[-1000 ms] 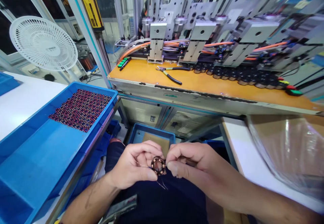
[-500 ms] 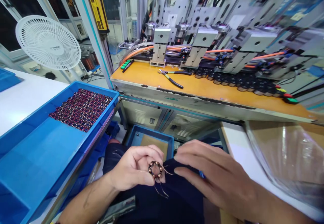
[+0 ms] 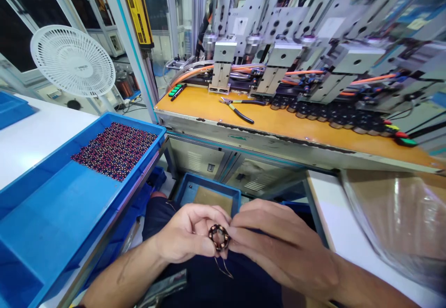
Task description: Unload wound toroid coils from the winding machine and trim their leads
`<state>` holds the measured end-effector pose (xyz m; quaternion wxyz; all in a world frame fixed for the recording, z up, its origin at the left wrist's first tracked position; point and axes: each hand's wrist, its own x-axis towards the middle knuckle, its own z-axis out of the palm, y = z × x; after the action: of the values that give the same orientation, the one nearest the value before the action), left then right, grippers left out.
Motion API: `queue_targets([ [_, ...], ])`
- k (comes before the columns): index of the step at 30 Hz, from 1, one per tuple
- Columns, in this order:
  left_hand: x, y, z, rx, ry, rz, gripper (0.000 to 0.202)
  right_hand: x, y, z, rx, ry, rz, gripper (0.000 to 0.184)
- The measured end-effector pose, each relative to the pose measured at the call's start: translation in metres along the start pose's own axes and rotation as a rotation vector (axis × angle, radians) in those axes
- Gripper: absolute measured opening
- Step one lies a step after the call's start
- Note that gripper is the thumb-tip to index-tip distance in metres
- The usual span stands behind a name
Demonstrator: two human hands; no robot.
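The frame was mostly bright; glare whitened the tabletop at far left, and the upper right looked blurred and stretched.

The clothing is dark navy; the forearms are bare, the left one with a thin, uneven mark.

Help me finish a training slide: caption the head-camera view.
Left hand holding a copper-wound ring, right hand at its edge, pliers lying on the orange bench beyond.

ring: black, copper | tray: blue | bench top: orange-yellow
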<state>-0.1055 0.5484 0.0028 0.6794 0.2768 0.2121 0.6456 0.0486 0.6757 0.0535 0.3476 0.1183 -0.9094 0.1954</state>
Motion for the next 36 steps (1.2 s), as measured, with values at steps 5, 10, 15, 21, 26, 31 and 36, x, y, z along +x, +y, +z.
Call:
queue_targets([
  [5, 0.003, 0.001, -0.001, 0.104, 0.035, 0.033, 0.032, -0.006, -0.001, 0.004, 0.066, 0.105, 0.049, 0.013],
  [10, 0.005, 0.002, 0.002, 0.352, 0.049, 0.216, 0.032, -0.011, -0.007, 0.015, 0.126, 0.22, 0.171, 0.016],
  [15, 0.003, 0.005, 0.003, 0.46, 0.096, 0.224, 0.053, -0.014, -0.009, 0.026, 0.067, 0.339, 0.168, 0.015],
  [21, -0.005, 0.01, 0.004, 0.564, 0.163, 0.035, 0.021, -0.014, -0.009, 0.026, 0.029, 0.336, 0.154, 0.015],
  [26, -0.005, 0.003, 0.004, 0.506, 0.166, 0.165, 0.02, -0.014, -0.01, 0.031, -0.053, 0.361, 0.228, 0.017],
  [31, -0.001, 0.001, 0.0, 0.409, 0.092, 0.329, 0.025, -0.016, -0.009, 0.035, -0.142, 0.331, 0.261, 0.015],
  [36, 0.005, -0.01, -0.009, 0.29, 0.008, 0.407, 0.039, -0.045, 0.008, 0.033, -0.136, 0.239, 0.206, 0.006],
])
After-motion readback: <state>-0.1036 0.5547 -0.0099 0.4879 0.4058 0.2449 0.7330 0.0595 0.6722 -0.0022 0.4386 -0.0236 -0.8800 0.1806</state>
